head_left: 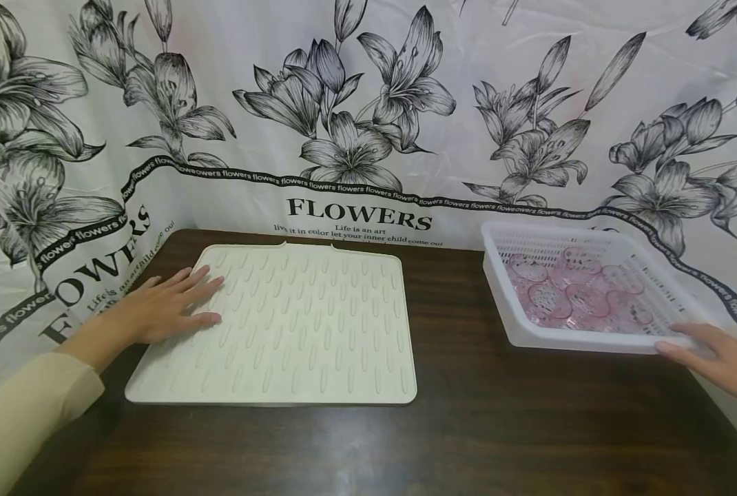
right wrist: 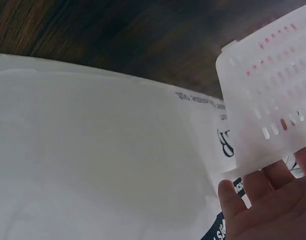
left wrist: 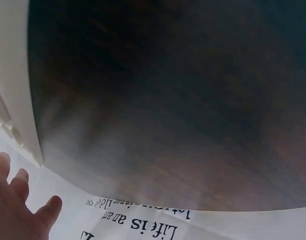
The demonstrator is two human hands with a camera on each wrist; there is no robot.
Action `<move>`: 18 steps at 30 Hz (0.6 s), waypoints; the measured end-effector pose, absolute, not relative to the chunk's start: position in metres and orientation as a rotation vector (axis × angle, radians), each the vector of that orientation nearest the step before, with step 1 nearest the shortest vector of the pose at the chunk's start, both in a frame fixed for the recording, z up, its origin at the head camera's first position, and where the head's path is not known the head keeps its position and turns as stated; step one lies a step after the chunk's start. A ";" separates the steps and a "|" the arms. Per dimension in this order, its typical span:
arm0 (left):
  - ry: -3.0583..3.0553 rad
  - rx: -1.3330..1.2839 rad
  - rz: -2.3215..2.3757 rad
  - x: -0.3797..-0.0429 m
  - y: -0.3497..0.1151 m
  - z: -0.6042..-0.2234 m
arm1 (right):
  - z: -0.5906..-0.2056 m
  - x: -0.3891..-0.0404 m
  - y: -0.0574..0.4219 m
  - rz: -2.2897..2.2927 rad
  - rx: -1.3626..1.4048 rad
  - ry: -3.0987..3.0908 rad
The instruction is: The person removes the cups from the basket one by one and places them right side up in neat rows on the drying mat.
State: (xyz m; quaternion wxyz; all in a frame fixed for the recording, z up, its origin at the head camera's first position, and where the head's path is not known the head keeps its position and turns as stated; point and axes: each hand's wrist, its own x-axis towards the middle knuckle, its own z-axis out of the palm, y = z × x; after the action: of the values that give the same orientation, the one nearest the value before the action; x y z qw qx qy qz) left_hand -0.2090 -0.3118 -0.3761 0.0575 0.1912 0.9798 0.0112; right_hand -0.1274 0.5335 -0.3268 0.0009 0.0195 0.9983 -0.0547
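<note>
An off-white drying mat with rows of raised oval ridges lies on the table, a spout-like gap in its far edge. My left hand rests on the mat's left edge with fingers spread and straight; its fingertips also show in the left wrist view. A white slotted plastic basket stands to the right, holding several clear pink cups with round rims. My right hand holds the basket's near right corner by the rim. In the right wrist view, fingers go behind that rim.
A dark brown wooden table lies under everything. White cloth printed with black lilies and lettering hangs behind and along the sides, close to the basket's far and right sides. Table surface separates the mat from the basket.
</note>
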 end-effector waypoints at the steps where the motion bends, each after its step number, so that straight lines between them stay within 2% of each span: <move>1: 2.966 0.572 0.040 -0.209 -0.313 -0.377 | -0.328 -0.128 0.533 -0.175 0.043 3.144; 18: 2.921 0.568 0.079 -0.208 -0.326 -0.385 | -0.325 -0.130 0.523 -0.380 -0.089 3.231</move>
State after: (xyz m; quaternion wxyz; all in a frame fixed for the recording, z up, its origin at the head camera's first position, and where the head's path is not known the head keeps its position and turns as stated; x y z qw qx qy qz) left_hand -0.2077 -0.3257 -0.3845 0.0825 0.1903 0.9779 0.0266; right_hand -0.1299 0.5231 -0.3254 -0.0564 -0.0273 0.9912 -0.1167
